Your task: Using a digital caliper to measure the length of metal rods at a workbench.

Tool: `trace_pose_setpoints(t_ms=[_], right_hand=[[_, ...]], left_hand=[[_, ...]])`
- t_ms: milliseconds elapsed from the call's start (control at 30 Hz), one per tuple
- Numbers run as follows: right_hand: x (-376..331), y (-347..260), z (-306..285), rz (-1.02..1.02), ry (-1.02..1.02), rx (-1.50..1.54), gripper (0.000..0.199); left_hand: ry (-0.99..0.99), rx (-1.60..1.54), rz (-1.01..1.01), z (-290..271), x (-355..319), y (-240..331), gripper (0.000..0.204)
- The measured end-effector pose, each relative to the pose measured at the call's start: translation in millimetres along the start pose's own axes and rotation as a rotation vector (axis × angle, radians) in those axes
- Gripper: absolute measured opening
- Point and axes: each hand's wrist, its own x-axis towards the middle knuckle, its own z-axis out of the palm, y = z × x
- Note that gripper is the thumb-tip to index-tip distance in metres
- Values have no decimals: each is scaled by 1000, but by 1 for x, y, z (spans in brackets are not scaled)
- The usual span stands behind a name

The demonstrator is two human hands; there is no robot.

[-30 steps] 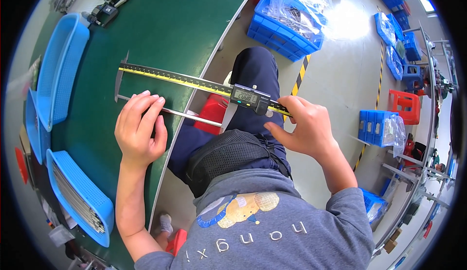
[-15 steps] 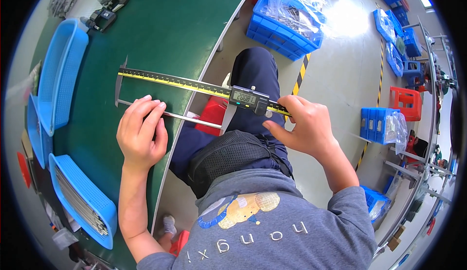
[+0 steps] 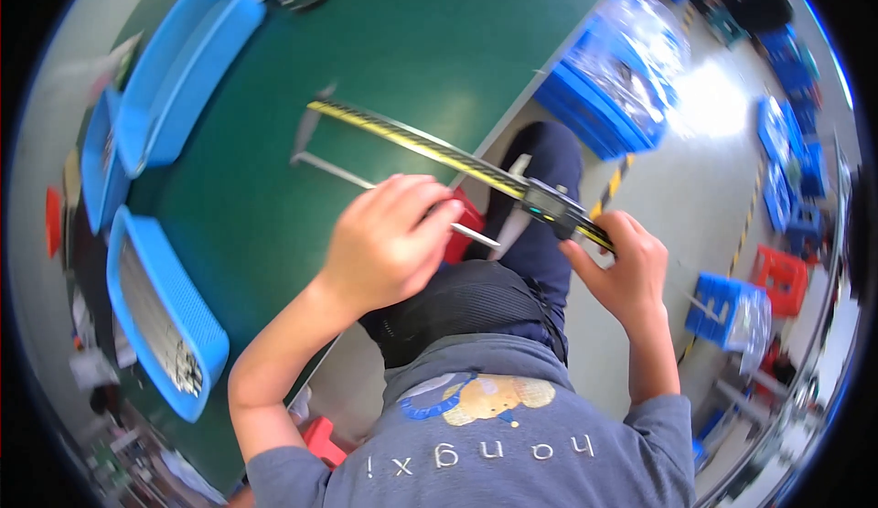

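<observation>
The left hand [image 3: 389,238], its fingers drawn together, pinches a thin metal rod [image 3: 476,235] partway along, apparently to keep it lined up between the caliper's jaws, though blur hides whether both ends touch. The right hand [image 3: 631,266], thumb and fingers closed in a pinch, grips the right end of the digital caliper [image 3: 421,147], a hold that seems to steady the tool while leaving its display uncovered. Caliper and rod reach from above the green table [image 3: 412,42] on the left to the person's lap.
</observation>
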Motion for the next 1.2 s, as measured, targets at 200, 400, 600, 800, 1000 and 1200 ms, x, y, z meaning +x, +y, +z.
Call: trace_pose_setpoints(t_ms=[200, 400, 600, 800, 1000, 1200], right_hand=[[3, 2, -3, -57, -19, 38, 32], [4, 3, -4, -96, -60, 42, 29], [1, 4, -6, -67, -60, 56, 27], [-2, 9, -8, -48, -48, 53, 27], [4, 6, -12, -74, -70, 66, 30], [-2, 10, -4, -100, -41, 40, 27]], left_hand=[[110, -8, -22, 13, -4, 1, 13], [121, -14, -14, 15, -8, -1, 16], [154, -35, -10, 19, -10, -1, 13], [137, -56, -14, 21, -8, -2, 11], [116, -23, -53, 5, -4, -1, 12], [88, -17, -21, 7, -6, -7, 17]])
